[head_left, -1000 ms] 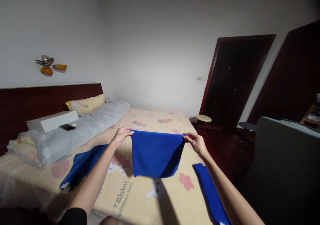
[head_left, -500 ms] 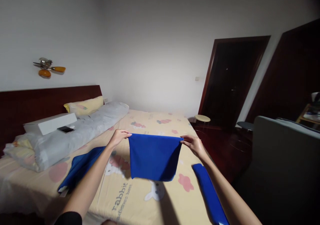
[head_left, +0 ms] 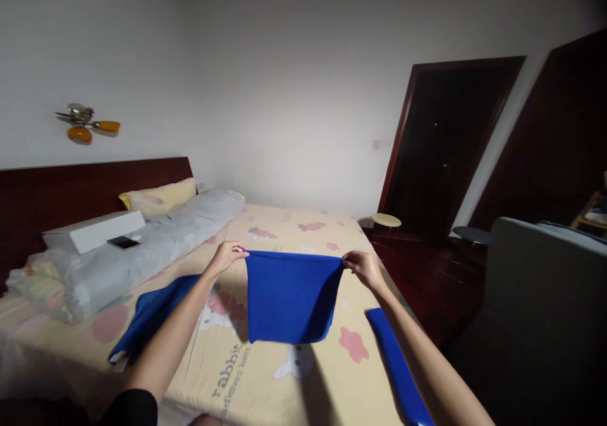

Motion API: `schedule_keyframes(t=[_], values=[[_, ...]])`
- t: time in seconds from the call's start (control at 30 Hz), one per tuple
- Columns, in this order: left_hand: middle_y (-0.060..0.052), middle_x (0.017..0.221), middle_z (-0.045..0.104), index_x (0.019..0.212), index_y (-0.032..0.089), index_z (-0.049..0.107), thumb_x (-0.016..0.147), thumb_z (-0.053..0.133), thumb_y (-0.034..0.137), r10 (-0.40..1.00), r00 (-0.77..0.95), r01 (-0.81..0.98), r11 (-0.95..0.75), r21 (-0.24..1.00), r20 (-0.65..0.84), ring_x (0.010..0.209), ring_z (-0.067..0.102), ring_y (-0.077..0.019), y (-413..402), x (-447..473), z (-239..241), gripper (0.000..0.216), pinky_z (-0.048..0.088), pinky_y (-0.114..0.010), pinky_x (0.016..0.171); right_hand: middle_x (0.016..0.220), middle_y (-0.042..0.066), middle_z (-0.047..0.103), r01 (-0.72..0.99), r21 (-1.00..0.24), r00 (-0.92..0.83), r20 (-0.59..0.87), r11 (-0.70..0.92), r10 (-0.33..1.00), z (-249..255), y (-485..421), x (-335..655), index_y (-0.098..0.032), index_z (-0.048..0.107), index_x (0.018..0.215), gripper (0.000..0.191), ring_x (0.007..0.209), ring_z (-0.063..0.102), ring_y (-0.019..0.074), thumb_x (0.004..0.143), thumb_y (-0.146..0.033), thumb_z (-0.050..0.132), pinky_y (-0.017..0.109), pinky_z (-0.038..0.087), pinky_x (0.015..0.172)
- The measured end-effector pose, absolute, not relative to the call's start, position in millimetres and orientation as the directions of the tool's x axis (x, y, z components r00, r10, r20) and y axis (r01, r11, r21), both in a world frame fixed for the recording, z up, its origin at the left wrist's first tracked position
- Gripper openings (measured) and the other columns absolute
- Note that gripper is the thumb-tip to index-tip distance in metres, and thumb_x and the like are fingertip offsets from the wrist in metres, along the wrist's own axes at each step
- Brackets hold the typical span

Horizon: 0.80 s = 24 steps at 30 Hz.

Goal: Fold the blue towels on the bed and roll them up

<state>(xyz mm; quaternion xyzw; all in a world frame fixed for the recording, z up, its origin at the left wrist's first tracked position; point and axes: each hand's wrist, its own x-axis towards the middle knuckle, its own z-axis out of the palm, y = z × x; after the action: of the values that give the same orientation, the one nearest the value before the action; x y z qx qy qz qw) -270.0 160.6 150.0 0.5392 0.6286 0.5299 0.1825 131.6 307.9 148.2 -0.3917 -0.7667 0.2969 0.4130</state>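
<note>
A blue cloth [head_left: 289,296] hangs in the air above the bed, folded over and held by its top edge. My left hand [head_left: 227,255] pinches its upper left corner and my right hand [head_left: 363,267] pinches its upper right corner. Beneath it lies the yellow bed sheet [head_left: 279,375] printed with rabbits and the word "rabbit". A second blue cloth [head_left: 152,315] lies spread on the bed under my left arm. A third blue cloth [head_left: 393,363], folded into a narrow strip, lies by the bed's right edge under my right arm.
A grey rolled duvet [head_left: 156,243] and a yellow pillow [head_left: 159,198] lie along the dark wooden headboard [head_left: 71,189]. A white box [head_left: 92,230] with a phone [head_left: 123,242] rests there. A grey chair back [head_left: 545,299], small round stool [head_left: 386,220] and dark doorway [head_left: 446,148] are on the right.
The hanging cloth has narrowed a little as my hands drew slightly closer together. The view shifted a bit; nothing else moved.
</note>
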Motion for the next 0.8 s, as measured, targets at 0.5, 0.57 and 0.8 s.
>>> schedule_keyframes(t=[0.5, 0.57, 0.8], values=[[0.003, 0.057, 0.062, 0.061, 0.017, 0.066, 0.05, 0.083, 0.037, 0.85, -0.37, 0.591, -0.097, 0.801, 0.376, 0.06, 0.056, -0.0131, 222.0, -294.2, 125.4, 0.028, 0.042, -0.026, 0.06, 0.064, 0.001, 0.067, 0.463, -0.811, -0.16, 0.322, 0.359, 0.933, 127.1, 354.6, 95.6, -0.019, 0.061, 0.071, 0.002, 0.054, 0.061, 0.013, 0.07, -0.019, 0.062, 0.027, 0.043, 0.061], [0.003, 0.056, 0.061, 0.061, 0.016, 0.064, 0.055, 0.082, 0.037, 0.858, -0.368, 0.582, -0.088, 0.808, 0.358, 0.057, 0.056, -0.0115, 236.8, -297.6, 120.2, 0.028, 0.043, -0.026, 0.059, 0.057, -0.001, 0.065, 0.426, -0.854, -0.153, 0.257, 0.298, 0.954, 117.7, 363.2, 86.9, -0.018, 0.058, 0.075, 0.003, 0.043, 0.057, 0.0112, 0.073, -0.019, 0.06, 0.026, 0.043, 0.055], [0.006, 0.06, 0.058, 0.071, 0.016, 0.059, 0.08, 0.066, 0.042, 0.82, -0.42, 0.507, -0.143, 0.85, 0.388, 0.055, 0.055, -0.0087, 281.9, -297.4, 124.6, 0.029, 0.048, -0.026, 0.059, 0.067, 0.005, 0.069, 0.147, -0.965, -0.146, 0.196, 0.217, 0.97, 111.6, 389.5, 66.3, -0.022, 0.045, 0.08, 0.024, 0.05, 0.065, 0.0191, 0.075, -0.039, 0.06, 0.029, 0.048, 0.047]])
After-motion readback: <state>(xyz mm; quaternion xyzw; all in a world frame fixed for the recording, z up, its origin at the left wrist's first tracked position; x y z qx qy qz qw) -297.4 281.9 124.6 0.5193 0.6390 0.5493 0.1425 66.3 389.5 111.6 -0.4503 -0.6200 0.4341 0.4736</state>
